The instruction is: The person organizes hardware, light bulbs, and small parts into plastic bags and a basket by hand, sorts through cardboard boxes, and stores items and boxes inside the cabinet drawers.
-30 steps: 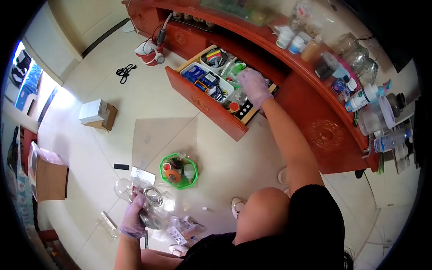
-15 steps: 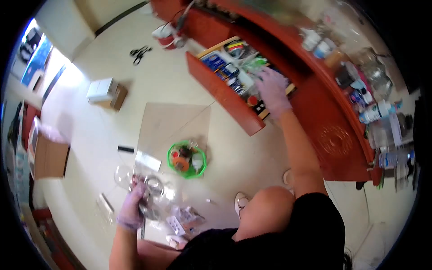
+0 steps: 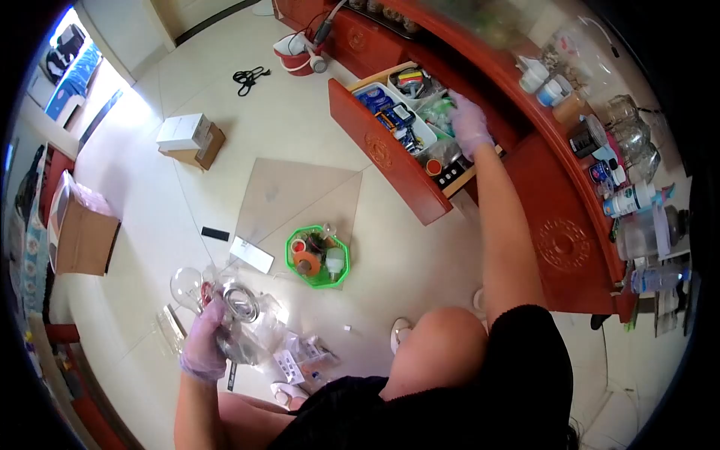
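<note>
My left hand (image 3: 204,341), in a thin see-through glove, is closed around a clear glass light bulb (image 3: 186,289) above the floor. Beside it, a clear container with a silvery ring (image 3: 241,301) and crinkled clear plastic also hang at this hand; its fingers partly hide how they are held. Gloved too, my right hand (image 3: 470,129) reaches into the pulled-out drawer (image 3: 384,154). Its fingers extend over a bin of green and clear plastic wrapping (image 3: 439,116), and their tips are partly hidden. White bins of blue packets and batteries (image 3: 401,116) lie alongside.
A green basket (image 3: 318,283) with a white bulb and an orange roll stands on the floor mat (image 3: 296,196). Boxes (image 3: 187,139), a black cable (image 3: 250,79) and a red bucket (image 3: 294,60) are farther off. Bottles and jars (image 3: 553,90) line the cabinet top.
My left hand has shifted slightly left and up with the bulb. My right hand stays over the drawer's bins, its fingers now nearer the back. The view has shifted and become sharper.
</note>
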The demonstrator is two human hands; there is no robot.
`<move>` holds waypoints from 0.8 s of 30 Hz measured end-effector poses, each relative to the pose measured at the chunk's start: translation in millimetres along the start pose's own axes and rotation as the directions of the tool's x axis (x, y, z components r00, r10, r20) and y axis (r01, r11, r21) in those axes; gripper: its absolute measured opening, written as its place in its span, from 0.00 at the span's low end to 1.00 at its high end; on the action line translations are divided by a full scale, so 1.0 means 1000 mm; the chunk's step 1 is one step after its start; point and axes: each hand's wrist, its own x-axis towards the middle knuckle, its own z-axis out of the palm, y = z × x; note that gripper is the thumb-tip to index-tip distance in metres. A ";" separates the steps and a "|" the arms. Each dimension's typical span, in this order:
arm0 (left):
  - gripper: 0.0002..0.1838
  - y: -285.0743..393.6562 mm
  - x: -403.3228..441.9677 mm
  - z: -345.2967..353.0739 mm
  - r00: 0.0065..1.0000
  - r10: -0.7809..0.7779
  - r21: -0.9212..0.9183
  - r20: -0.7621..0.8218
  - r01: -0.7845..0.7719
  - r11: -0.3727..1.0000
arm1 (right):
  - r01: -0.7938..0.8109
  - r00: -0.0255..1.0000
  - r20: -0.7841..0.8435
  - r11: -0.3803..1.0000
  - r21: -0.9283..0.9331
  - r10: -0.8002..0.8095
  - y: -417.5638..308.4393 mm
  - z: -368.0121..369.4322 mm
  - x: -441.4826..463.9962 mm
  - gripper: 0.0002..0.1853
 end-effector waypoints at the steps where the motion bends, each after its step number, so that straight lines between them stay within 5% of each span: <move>1: 0.28 0.001 -0.001 0.000 0.999 -0.013 -0.008 -0.040 0.013 1.000 | 0.052 0.998 0.042 0.994 -0.098 -0.048 -0.003 0.007 0.007 0.14; 2: 0.26 -0.003 0.001 -0.011 1.000 -0.030 -0.044 -0.002 0.030 0.999 | 0.050 0.998 0.033 0.994 -0.094 -0.047 -0.003 0.014 0.012 0.14; 4: 0.26 0.000 0.001 -0.012 0.999 -0.040 -0.007 -0.032 0.040 0.999 | 0.228 0.961 0.245 0.868 -0.442 -0.128 -0.004 0.027 0.023 0.14; 7: 0.27 0.000 -0.003 -0.007 0.993 -0.055 -0.040 -0.108 0.051 0.998 | 0.320 0.940 0.282 0.790 -0.523 -0.193 -0.014 0.019 0.027 0.14; 10: 0.34 -0.003 -0.015 -0.006 0.993 -0.028 -0.164 -0.119 0.008 0.986 | 0.076 0.997 0.005 0.984 -0.158 -0.077 -0.062 -0.032 0.020 0.11; 13: 0.35 0.002 -0.022 0.007 0.992 -0.019 -0.166 -0.125 -0.002 0.986 | 0.277 0.933 -0.225 0.960 -0.042 -0.279 -0.050 -0.025 0.054 0.10; 15: 0.37 0.001 -0.021 0.003 0.995 -0.028 -0.140 -0.096 0.015 0.990 | 0.349 0.904 -0.231 0.933 -0.089 -0.360 -0.044 -0.003 0.074 0.09; 16: 0.36 -0.001 -0.022 0.001 0.993 -0.054 -0.168 -0.104 0.036 0.985 | 0.178 0.983 0.012 0.969 0.173 -0.183 -0.046 0.009 0.082 0.11; 17: 0.35 0.000 -0.023 0.000 0.990 -0.081 -0.191 -0.115 0.058 0.980 | 0.152 0.957 0.272 0.971 -0.183 -0.099 -0.044 0.018 0.089 0.17; 18: 0.35 0.003 -0.024 0.009 0.989 -0.081 -0.187 -0.124 0.057 0.981 | 0.152 0.956 0.276 0.973 -0.174 -0.100 -0.045 0.026 0.084 0.17; 20: 0.31 0.011 -0.028 0.036 0.965 0.050 -0.120 -0.257 -0.083 0.989 | 0.305 0.882 0.459 0.873 -0.381 -0.108 -0.043 0.036 0.068 0.39; 23: 0.28 0.011 -0.037 0.037 0.932 -0.018 -0.152 -0.363 -0.041 0.987 | 0.416 0.853 0.492 0.797 -0.438 -0.175 -0.052 0.047 0.057 0.37; 24: 0.28 0.012 -0.035 0.033 0.959 -0.082 -0.147 -0.272 0.043 0.988 | 0.444 0.846 0.472 0.818 -0.365 -0.248 -0.048 0.053 0.056 0.38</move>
